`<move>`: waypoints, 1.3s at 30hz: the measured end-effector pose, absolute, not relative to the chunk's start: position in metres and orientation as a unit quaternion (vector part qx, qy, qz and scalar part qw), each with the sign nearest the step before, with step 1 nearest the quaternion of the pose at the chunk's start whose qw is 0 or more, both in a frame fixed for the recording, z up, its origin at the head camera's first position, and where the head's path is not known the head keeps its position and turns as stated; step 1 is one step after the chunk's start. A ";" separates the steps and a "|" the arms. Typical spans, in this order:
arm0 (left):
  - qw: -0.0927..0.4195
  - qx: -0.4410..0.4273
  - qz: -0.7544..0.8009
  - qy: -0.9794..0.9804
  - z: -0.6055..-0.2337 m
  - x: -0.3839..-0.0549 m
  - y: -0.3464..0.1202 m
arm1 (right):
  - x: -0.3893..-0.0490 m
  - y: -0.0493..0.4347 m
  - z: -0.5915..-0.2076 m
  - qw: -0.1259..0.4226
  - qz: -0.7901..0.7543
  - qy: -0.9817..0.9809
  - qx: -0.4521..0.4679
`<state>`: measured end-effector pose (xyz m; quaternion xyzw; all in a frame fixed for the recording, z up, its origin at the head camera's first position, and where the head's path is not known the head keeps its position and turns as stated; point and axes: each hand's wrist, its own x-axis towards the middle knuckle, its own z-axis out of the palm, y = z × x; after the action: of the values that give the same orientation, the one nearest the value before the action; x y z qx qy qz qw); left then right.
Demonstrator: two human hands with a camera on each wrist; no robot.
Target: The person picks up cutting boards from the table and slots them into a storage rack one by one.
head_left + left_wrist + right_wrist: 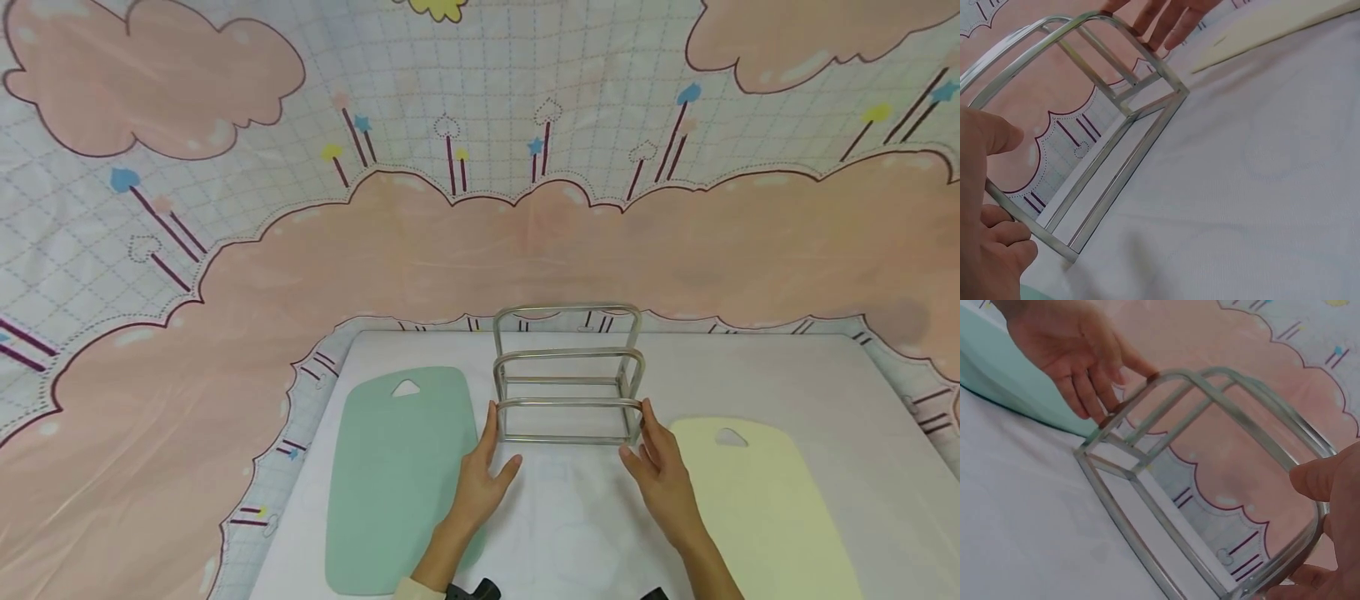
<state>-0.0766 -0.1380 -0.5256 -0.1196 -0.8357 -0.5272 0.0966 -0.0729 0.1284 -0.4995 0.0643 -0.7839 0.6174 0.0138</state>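
Observation:
A silver metal rack (570, 403) with three rounded hoops stands upright on the white table, toward its far edge. My left hand (480, 492) touches the rack's left side with fairly straight fingers, its thumb apart from the front bar. At the opposite side, the fingers of my right hand (663, 483) rest along the frame. Both wrist views show the rack between the two hands. A green cutting board (397, 475) lies flat at left, partly under my left forearm. To the right lies a pale yellow cutting board (757, 500), its near end cut off by the frame.
The white tabletop (562, 533) extends in front of the rack and to the far right. Behind the table hangs a patterned cloth (525, 250) with pink clouds. Dark straps or mounts (480, 590) show at the wrists.

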 end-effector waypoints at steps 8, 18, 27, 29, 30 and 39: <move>0.101 -0.136 -0.554 -0.815 -0.498 -0.068 -0.134 | -0.072 0.124 -0.498 0.015 0.611 -0.789 0.060; 0.105 -0.133 -0.557 -0.813 -0.487 -0.064 -0.132 | -0.075 0.129 -0.498 0.024 0.607 -0.792 0.062; 0.082 -0.116 -0.569 -0.810 -0.489 -0.060 -0.132 | -0.068 0.122 -0.505 0.034 0.603 -0.796 0.044; 0.082 -0.110 -0.572 -0.809 -0.490 -0.059 -0.132 | -0.067 0.120 -0.506 0.042 0.597 -0.801 0.028; 0.084 -0.103 -0.574 -0.808 -0.491 -0.057 -0.133 | -0.068 0.118 -0.507 0.041 0.600 -0.799 0.016; 0.154 -0.057 -0.575 -0.802 -0.516 -0.047 -0.164 | -0.058 0.078 -0.516 -0.041 0.640 -0.761 -0.095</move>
<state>-0.0470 -0.1642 -0.5160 -0.0571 -0.8017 -0.5748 0.1538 -0.0584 0.0779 -0.5157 -0.0948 -0.7614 0.6400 -0.0406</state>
